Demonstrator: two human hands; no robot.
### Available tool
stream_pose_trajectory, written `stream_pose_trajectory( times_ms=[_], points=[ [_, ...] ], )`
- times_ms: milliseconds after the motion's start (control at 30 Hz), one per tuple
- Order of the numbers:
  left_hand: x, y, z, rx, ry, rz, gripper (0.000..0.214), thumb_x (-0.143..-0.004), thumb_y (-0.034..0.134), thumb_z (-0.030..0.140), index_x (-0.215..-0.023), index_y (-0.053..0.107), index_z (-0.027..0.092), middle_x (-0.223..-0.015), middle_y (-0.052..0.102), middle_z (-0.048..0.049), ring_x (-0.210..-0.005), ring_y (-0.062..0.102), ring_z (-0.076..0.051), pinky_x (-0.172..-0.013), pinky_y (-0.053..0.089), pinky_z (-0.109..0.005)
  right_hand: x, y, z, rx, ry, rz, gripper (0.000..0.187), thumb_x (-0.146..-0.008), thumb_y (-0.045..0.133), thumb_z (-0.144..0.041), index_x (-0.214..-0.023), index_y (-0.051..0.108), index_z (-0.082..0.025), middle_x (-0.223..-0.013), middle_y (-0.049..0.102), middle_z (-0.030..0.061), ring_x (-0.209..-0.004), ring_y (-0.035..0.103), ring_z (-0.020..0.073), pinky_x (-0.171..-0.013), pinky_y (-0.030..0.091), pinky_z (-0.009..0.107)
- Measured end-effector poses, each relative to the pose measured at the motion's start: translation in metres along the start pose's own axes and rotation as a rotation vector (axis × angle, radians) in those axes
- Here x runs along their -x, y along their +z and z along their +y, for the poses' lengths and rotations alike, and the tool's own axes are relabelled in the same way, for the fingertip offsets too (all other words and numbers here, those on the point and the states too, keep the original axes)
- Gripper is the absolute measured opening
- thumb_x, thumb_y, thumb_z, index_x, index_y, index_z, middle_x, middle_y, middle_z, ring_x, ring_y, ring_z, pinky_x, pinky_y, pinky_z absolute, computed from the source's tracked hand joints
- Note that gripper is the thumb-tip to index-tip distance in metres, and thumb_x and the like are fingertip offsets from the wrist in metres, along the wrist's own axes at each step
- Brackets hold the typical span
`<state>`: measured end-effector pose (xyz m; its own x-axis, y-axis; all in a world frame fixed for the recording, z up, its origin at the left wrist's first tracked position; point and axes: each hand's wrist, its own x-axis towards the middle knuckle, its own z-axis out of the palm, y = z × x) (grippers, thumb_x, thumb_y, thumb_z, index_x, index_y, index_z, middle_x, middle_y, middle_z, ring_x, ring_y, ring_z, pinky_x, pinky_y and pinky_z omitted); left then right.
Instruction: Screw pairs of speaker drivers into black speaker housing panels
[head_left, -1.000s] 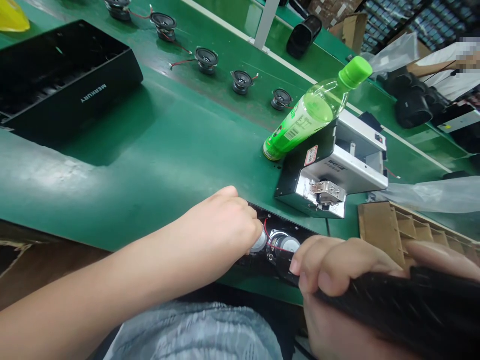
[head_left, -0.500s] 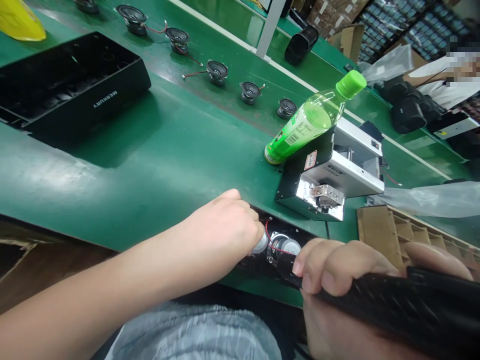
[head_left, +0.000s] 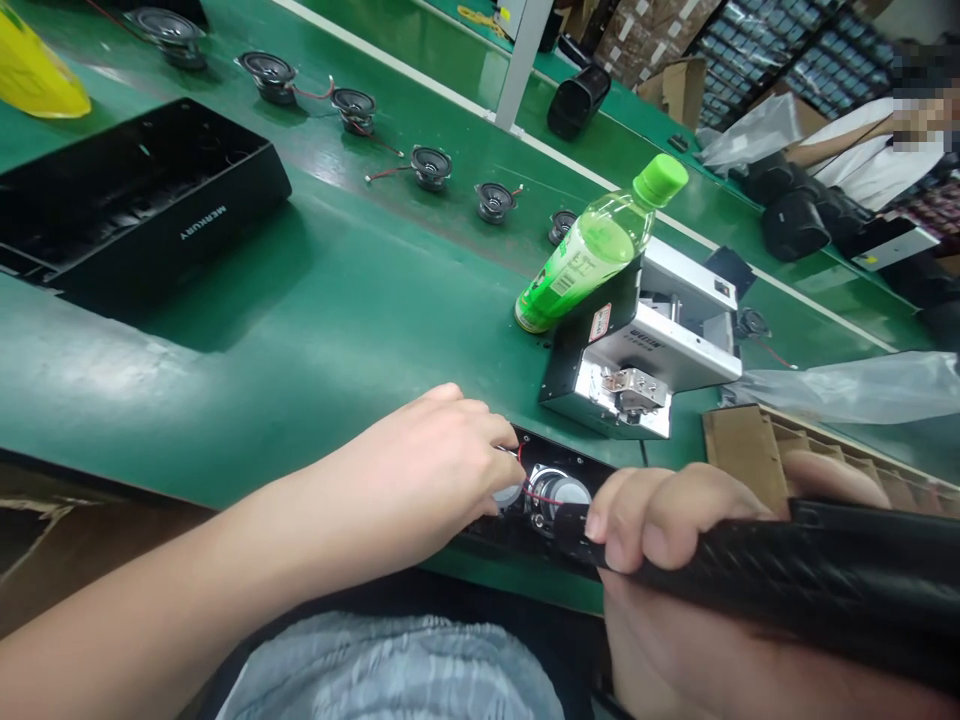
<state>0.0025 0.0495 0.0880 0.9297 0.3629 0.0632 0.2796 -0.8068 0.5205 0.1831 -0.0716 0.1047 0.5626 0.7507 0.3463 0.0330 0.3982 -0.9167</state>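
Handling the case (head_left: 559, 453) at the near edge of the table (head_left: 337, 320), beside the machine (head_left: 600, 350). Clamping the tool (head_left: 840, 560) in the right grip (head_left: 679, 515), next to one speaker (head_left: 568, 491). Touching or almost touching another with the left grip (head_left: 439, 475); cannot tell whether apart or together.

Bench (head_left: 360, 330) green, whitish strip (head_left: 390, 60) along it; handheld tool (head_left: 825, 560) black, faint diagonal marks; near casing (head_left: 551, 452) black, round speaker back (head_left: 571, 492) in it silver-grey, wire (head_left: 540, 497) red; far casing (head_left: 112, 255) black, MERKURY in white; speakers in the row (head_left: 431, 165) black, leads (head_left: 386, 175) reddish. Bottle (head_left: 574, 260) bright green at the cap, label green and white; machine (head_left: 637, 345) black and silver, its sticker (head_left: 601, 321) white edged red; divided carton (head_left: 739, 455) brown; lap cloth (head_left: 390, 665) pale blue-grey, streaked.
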Motion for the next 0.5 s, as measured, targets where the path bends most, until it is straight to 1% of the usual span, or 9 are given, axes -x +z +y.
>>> stream_pose_trajectory(
  times_ms=[100,167,300,333,367,433,467,500],
  points=[
    [0.001,-0.002,0.0,-0.006,0.035,0.02,0.013,-0.103,0.075,0.02,-0.091,0.076,0.024,-0.112,0.079,-0.0015,-0.095,0.07,-0.022,-0.086,0.04,-0.038,-0.002,0.012,-0.001,-0.074,0.034,-0.019,0.061,-0.098,0.048,-0.085,-0.12,0.073,-0.034,-0.063,0.067,-0.0018,-0.047,0.056,0.0207,-0.053,0.054,0.042],
    [0.002,-0.002,-0.001,-0.005,0.056,0.045,0.013,-0.104,0.072,0.018,-0.096,0.079,0.025,-0.112,0.079,-0.0021,-0.1,0.072,-0.022,-0.087,0.041,-0.038,-0.005,0.012,0.002,-0.103,0.055,-0.058,0.062,-0.096,0.052,-0.085,-0.122,0.074,-0.033,-0.065,0.07,-0.0007,-0.048,0.059,0.0214,-0.056,0.056,0.042],
    [0.003,-0.001,-0.001,0.005,0.063,0.07,0.014,-0.105,0.07,0.017,-0.106,0.081,0.026,-0.111,0.08,-0.003,-0.104,0.073,-0.023,-0.089,0.043,-0.037,-0.008,0.004,0.01,-0.167,0.115,-0.253,0.066,-0.089,0.06,-0.089,-0.129,0.074,-0.037,-0.07,0.074,-0.0004,-0.052,0.066,0.0245,-0.058,0.059,0.045],
    [0.004,0.0,-0.001,0.01,0.061,0.077,0.014,-0.106,0.07,0.018,-0.108,0.082,0.026,-0.111,0.08,-0.0033,-0.104,0.073,-0.023,-0.089,0.044,-0.037,-0.008,0.002,0.01,-0.178,0.115,-0.256,0.068,-0.088,0.06,-0.09,-0.129,0.074,-0.037,-0.07,0.074,-0.0008,-0.052,0.065,0.024,-0.057,0.059,0.044],
    [0.005,0.0,0.0,0.015,0.058,0.087,0.014,-0.106,0.07,0.018,-0.109,0.082,0.025,-0.111,0.08,-0.0035,-0.104,0.073,-0.023,-0.089,0.044,-0.037,-0.009,0.001,0.008,-0.185,0.104,-0.22,0.069,-0.089,0.058,-0.091,-0.129,0.073,-0.037,-0.068,0.074,-0.001,-0.051,0.064,0.0229,-0.057,0.057,0.042],
    [0.006,0.001,0.004,0.03,0.049,0.108,0.014,-0.105,0.072,0.018,-0.112,0.082,0.025,-0.112,0.08,-0.0033,-0.103,0.072,-0.023,-0.089,0.044,-0.037,-0.009,0.001,0.001,-0.191,0.068,-0.096,0.071,-0.094,0.048,-0.091,-0.128,0.072,-0.034,-0.067,0.07,-0.0012,-0.051,0.06,0.0202,-0.057,0.055,0.04],
    [0.007,0.002,0.006,0.037,0.044,0.117,0.014,-0.104,0.074,0.018,-0.113,0.082,0.024,-0.113,0.079,-0.0031,-0.102,0.072,-0.023,-0.089,0.044,-0.038,-0.01,0.0,-0.005,-0.176,0.052,-0.062,0.069,-0.097,0.045,-0.089,-0.128,0.071,-0.033,-0.067,0.068,-0.0015,-0.052,0.059,0.0193,-0.058,0.054,0.039],
    [0.008,0.003,0.009,0.044,0.041,0.123,0.015,-0.102,0.076,0.019,-0.115,0.082,0.024,-0.113,0.078,-0.0031,-0.102,0.071,-0.023,-0.089,0.045,-0.038,-0.01,-0.001,-0.011,-0.146,0.047,-0.067,0.064,-0.099,0.046,-0.086,-0.128,0.07,-0.034,-0.067,0.066,-0.0021,-0.053,0.058,0.0186,-0.059,0.054,0.038]
  ],
)
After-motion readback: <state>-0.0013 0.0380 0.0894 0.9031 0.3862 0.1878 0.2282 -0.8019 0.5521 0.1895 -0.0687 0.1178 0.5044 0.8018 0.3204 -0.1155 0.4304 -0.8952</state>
